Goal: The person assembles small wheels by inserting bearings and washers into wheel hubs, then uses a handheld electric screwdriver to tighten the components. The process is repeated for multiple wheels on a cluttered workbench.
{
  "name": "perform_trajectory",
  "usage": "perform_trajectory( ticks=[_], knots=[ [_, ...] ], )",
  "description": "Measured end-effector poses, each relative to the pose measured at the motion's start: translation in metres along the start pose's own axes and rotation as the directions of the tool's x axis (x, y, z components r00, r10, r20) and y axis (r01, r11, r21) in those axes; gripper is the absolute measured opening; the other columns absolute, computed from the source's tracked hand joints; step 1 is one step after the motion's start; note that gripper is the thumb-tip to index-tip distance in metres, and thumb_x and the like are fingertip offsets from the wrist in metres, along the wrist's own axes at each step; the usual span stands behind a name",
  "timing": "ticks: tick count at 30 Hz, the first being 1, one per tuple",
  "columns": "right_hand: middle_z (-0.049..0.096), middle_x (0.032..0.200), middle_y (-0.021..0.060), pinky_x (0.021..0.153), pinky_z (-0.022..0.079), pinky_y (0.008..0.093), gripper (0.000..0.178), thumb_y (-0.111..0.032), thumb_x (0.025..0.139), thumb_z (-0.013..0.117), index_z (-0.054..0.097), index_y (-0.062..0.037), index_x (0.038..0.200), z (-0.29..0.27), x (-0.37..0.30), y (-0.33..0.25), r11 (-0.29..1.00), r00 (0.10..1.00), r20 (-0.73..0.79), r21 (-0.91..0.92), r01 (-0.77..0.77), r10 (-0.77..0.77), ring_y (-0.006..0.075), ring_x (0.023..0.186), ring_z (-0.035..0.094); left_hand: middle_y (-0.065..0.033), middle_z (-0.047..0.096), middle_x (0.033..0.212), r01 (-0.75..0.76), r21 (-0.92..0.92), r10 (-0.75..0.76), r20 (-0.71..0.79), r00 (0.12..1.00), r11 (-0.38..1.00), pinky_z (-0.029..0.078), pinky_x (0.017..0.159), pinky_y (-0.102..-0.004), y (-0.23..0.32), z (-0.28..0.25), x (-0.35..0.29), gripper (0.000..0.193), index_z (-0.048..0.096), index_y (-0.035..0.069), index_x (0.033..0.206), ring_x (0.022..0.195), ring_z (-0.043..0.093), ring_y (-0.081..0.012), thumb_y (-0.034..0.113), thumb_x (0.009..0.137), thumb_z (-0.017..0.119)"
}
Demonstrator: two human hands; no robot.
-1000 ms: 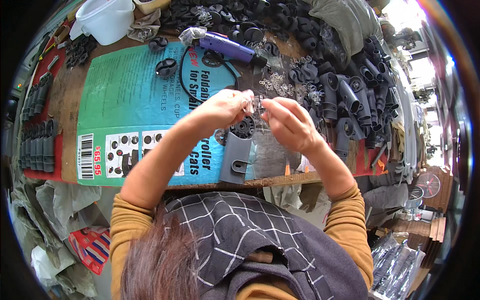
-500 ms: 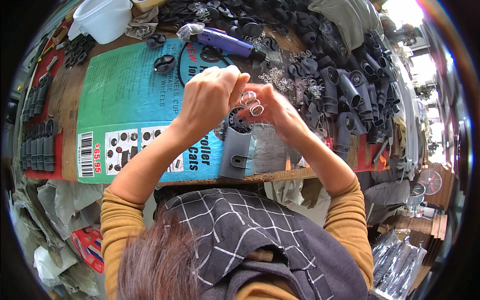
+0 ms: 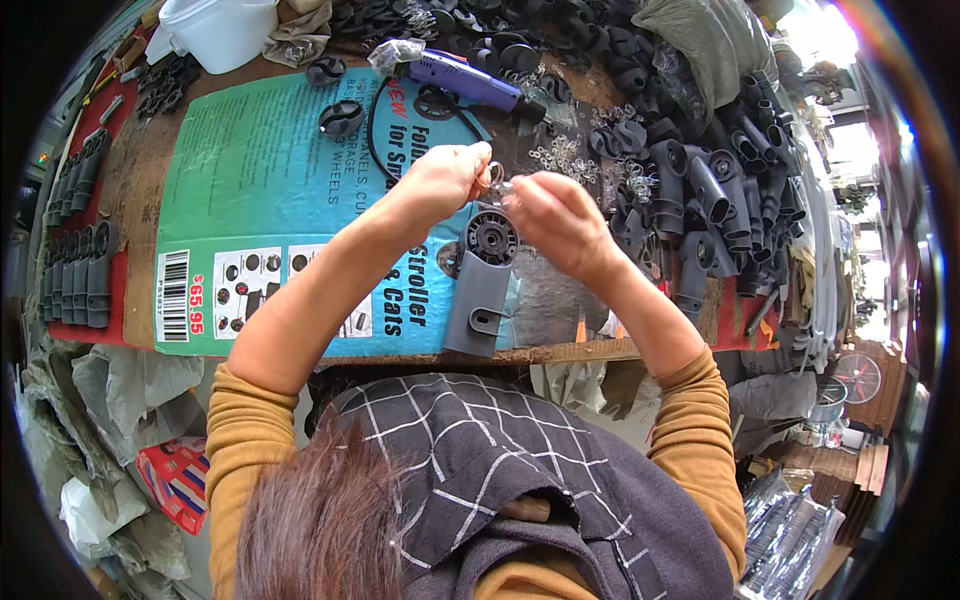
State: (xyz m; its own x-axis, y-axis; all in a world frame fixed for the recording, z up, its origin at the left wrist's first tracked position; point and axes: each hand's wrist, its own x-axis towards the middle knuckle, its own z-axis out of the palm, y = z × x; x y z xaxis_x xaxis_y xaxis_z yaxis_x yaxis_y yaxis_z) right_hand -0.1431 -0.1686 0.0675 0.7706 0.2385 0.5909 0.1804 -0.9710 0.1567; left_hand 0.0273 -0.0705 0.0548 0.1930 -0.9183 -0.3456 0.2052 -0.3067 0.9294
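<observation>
Above the cardboard, my left hand (image 3: pixel 440 182) and my right hand (image 3: pixel 557 222) are close together, fingertips pinched. Between them is a small shiny wire spring (image 3: pixel 497 176), partly hidden by the fingers, so I cannot tell whether it is one coil or more. Just below my hands a grey plastic joint piece (image 3: pixel 476 308) lies on the bench with its round, ribbed black hub (image 3: pixel 492 238) facing up. A purple electric screwdriver (image 3: pixel 465 82) with a black cord rests beyond my hands. Loose wire springs (image 3: pixel 562 158) are heaped to its right.
A printed green-blue cardboard sheet (image 3: pixel 260 200) covers the bench middle. Dark grey tube joints (image 3: pixel 705 190) pile up at the right; similar joints (image 3: pixel 80 275) stand in rows at the left. Two black round caps (image 3: pixel 341 119) lie near the screwdriver. A white bucket (image 3: pixel 222 35) sits far left.
My right hand has come in against the left. The wire rings that showed spread near it are now mostly hidden between my fingertips, and the joint's hub is uncovered.
</observation>
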Motion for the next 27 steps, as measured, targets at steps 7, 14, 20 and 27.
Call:
perform_trajectory(
  ticks=[7,14,20,27],
  knots=[
    [0.062,0.113,0.0108,0.085,0.058,0.0335,0.025,0.005,0.07,0.072,0.067,0.0042,0.094,-0.013,0.002,0.017,0.994,0.995,0.019,-0.039,0.1,-0.099,0.0259,0.103,0.062,-0.0068,0.056,0.063,-0.198,0.608,0.084,0.211,0.974,0.769,0.043,0.059,-0.0354,0.003,-0.013,0.009,0.046,0.058,0.004,0.07,0.059,0.054,-0.0205,0.036,0.1,0.043],
    [0.062,0.117,0.0138,0.09,0.055,0.0366,0.019,0.004,0.071,0.068,0.063,0.0015,0.089,-0.034,0.02,0.004,0.963,0.958,0.286,-0.259,0.069,0.008,0.0285,0.104,0.063,-0.0201,0.069,0.084,-0.161,0.803,0.535,-0.218,0.816,0.573,0.053,0.073,-0.0492,0.01,-0.017,0.014,0.044,0.065,0.005,0.084,0.081,0.066,-0.0411,0.038,0.1,0.042],
    [0.063,0.109,0.0132,0.086,0.05,0.034,0.032,-0.025,0.093,0.063,0.057,-0.0007,0.114,-0.015,0.037,0.003,0.55,0.686,0.13,0.5,-0.669,0.715,0.025,0.096,0.062,-0.0119,0.063,0.065,-0.351,0.92,0.898,-0.005,0.439,0.177,0.051,0.058,-0.0412,0.022,-0.008,0.009,0.032,0.055,0.007,0.071,0.065,0.065,-0.0293,0.028,0.096,0.057],
    [0.067,0.085,0.0117,0.069,0.053,0.0325,0.025,0.001,0.087,0.065,0.063,-0.0003,0.112,-0.002,0.039,-0.015,0.668,0.74,0.118,0.353,-0.655,0.663,0.019,0.075,0.066,-0.0137,0.065,0.07,-0.252,0.841,0.713,-0.206,0.67,0.479,0.051,0.06,-0.0417,0.005,-0.006,0.018,0.038,0.059,0.003,0.075,0.068,0.064,-0.0333,0.033,0.099,0.051]
  ],
)
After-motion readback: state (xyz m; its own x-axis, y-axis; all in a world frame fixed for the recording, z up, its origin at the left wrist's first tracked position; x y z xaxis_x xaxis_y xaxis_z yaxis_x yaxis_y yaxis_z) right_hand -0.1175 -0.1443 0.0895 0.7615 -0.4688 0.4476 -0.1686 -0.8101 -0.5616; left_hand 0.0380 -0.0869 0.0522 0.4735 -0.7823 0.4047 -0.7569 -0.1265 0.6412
